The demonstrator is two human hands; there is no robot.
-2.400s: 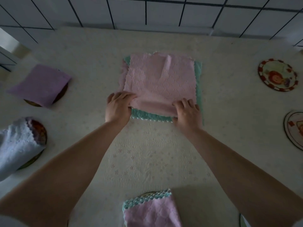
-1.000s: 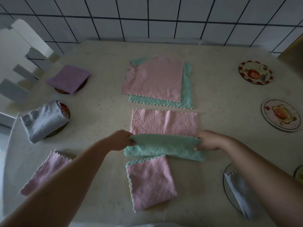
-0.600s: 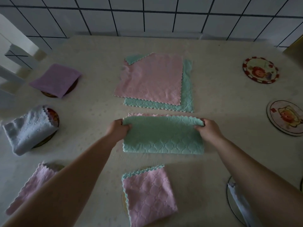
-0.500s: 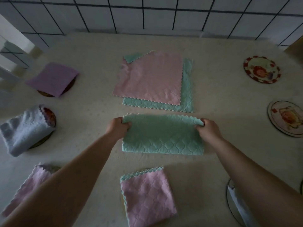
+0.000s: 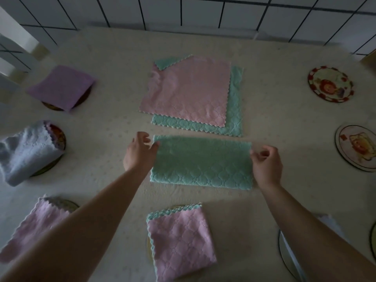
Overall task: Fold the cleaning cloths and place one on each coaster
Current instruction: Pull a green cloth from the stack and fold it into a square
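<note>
Folded cloth (image 5: pixel 201 162) at the centre of the surface (image 5: pixel 284 123), left hand (image 5: pixel 140 153) at its left end, right hand (image 5: pixel 266 163) at its right end. Behind it, a stack of flat cloths (image 5: pixel 189 92). In front, a folded cloth on a coaster (image 5: pixel 179 239). Along the left, three more cloth-covered coasters (image 5: pixel 61 86). Far right, two bare coasters (image 5: pixel 330 84), one behind the other.

No legible text, labels, brands or numbers in the head view. The two coasters (image 5: pixel 330 84) (image 5: pixel 357 147) near the table's right edge carry printed cartoon pictures only; any lettering on them is too small and blurred to read. The cloths are unmarked.
</note>
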